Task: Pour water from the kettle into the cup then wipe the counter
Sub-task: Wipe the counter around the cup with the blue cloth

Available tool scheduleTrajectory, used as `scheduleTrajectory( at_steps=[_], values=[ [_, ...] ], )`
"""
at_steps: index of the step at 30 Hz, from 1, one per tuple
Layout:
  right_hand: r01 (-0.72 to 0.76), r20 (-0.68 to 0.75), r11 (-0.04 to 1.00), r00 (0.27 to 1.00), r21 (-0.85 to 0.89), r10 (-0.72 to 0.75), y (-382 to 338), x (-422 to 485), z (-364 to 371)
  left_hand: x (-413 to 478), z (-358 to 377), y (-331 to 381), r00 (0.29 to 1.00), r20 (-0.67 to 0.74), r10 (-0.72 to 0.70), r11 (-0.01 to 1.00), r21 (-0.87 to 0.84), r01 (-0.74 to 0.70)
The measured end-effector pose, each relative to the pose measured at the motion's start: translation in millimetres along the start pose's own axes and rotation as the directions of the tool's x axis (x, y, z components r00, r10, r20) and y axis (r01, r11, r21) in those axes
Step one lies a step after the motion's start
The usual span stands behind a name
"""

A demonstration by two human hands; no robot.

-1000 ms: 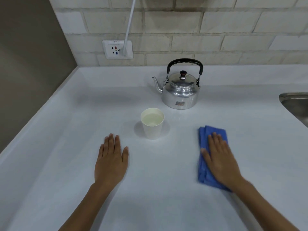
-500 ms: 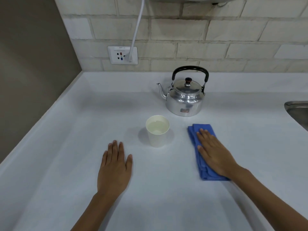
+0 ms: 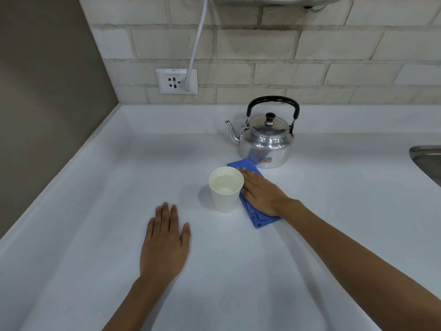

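A white paper cup (image 3: 226, 194) holding water stands mid-counter. Just behind and to its right sits a shiny metal kettle (image 3: 266, 142) with a black handle, spout pointing left. A folded blue cloth (image 3: 259, 217) lies on the white counter (image 3: 95, 211) between the cup and the kettle. My right hand (image 3: 261, 192) presses flat on the cloth, fingers touching or almost touching the cup's right side. My left hand (image 3: 164, 244) rests palm down on the counter in front of and left of the cup, holding nothing.
A brick wall runs along the back with a wall socket (image 3: 176, 81) and a white cable (image 3: 196, 41) plugged in. A steel sink (image 3: 427, 161) edge shows at the right. A brown wall (image 3: 43, 96) borders the counter on the left.
My right hand has slid the blue cloth forward and to the left, from the open counter at the right to right beside the cup and kettle. My left hand stayed put.
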State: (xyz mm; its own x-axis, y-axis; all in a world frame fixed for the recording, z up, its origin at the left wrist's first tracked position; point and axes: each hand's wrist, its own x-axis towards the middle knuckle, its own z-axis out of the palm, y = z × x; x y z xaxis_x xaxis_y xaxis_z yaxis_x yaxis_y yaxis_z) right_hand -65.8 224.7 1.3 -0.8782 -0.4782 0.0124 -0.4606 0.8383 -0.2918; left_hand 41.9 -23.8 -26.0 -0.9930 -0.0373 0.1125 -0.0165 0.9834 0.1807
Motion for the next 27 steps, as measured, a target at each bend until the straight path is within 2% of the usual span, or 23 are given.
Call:
scheduleTrajectory(
  at_steps=[3, 5, 9, 12, 14, 16, 18, 20, 23, 25, 27],
  values=[
    [0.055, -0.020, 0.998, 0.998, -0.019, -0.056, 11.4, -28.0, 4.5, 0.4, 0.0, -1.9, 1.000, -0.005, -0.002, 1.000, -0.023, 0.002],
    [0.019, -0.053, 1.000, 0.998, -0.023, -0.020, 35.7, -48.0, -3.0, -0.5, 0.3, -2.3, 1.000, 0.000, -0.004, 0.999, -0.037, 0.004],
    [-0.292, -0.080, 0.956, 0.953, 0.000, 0.291, 77.8, -75.4, -24.5, 1.0, 1.9, -0.8, 1.000, -0.004, -0.014, 0.999, -0.043, 0.014],
    [-0.411, -0.120, 0.909, 0.908, -0.067, 0.402, 59.3, -73.4, -16.2, 0.2, 1.8, 1.4, 1.000, -0.011, -0.010, 1.000, -0.030, 0.009],
    [-0.374, -0.171, 0.922, 0.919, -0.096, 0.355, 28.3, -77.7, -0.6, -0.4, 2.2, 1.3, 1.000, -0.011, -0.006, 1.000, -0.026, 0.006],
    [-0.259, -0.208, 0.961, 0.950, -0.096, 0.235, -5.1, -94.2, 20.0, -0.1, 2.5, 0.4, 1.000, -0.009, 0.001, 1.000, -0.017, -0.001],
    [-0.153, -0.205, 0.987, 0.969, -0.057, 0.138, -27.4, -115.4, 32.0, 0.3, 2.6, -0.6, 1.000, -0.006, 0.007, 1.000, -0.011, -0.008],
    [-0.123, -0.187, 0.992, 0.976, -0.033, 0.115, -25.3, -129.7, 27.9, -0.1, 1.9, -2.2, 1.000, -0.005, 0.012, 1.000, -0.015, -0.012],
    [-0.257, -0.183, 0.966, 0.952, -0.044, 0.245, 3.1, -139.9, 11.0, -0.9, 1.5, -4.2, 1.000, 0.002, 0.014, 1.000, -0.018, -0.014],
    [-0.407, -0.177, 0.912, 0.902, -0.048, 0.393, 14.1, -140.0, 4.5, -0.9, 1.6, -3.9, 1.000, 0.005, 0.009, 1.000, -0.022, -0.009],
    [-0.496, -0.188, 0.865, 0.859, -0.074, 0.477, 8.5, -136.7, 8.0, 0.0, 1.5, -2.3, 1.000, 0.007, 0.002, 1.000, -0.028, -0.002]
  ],
)
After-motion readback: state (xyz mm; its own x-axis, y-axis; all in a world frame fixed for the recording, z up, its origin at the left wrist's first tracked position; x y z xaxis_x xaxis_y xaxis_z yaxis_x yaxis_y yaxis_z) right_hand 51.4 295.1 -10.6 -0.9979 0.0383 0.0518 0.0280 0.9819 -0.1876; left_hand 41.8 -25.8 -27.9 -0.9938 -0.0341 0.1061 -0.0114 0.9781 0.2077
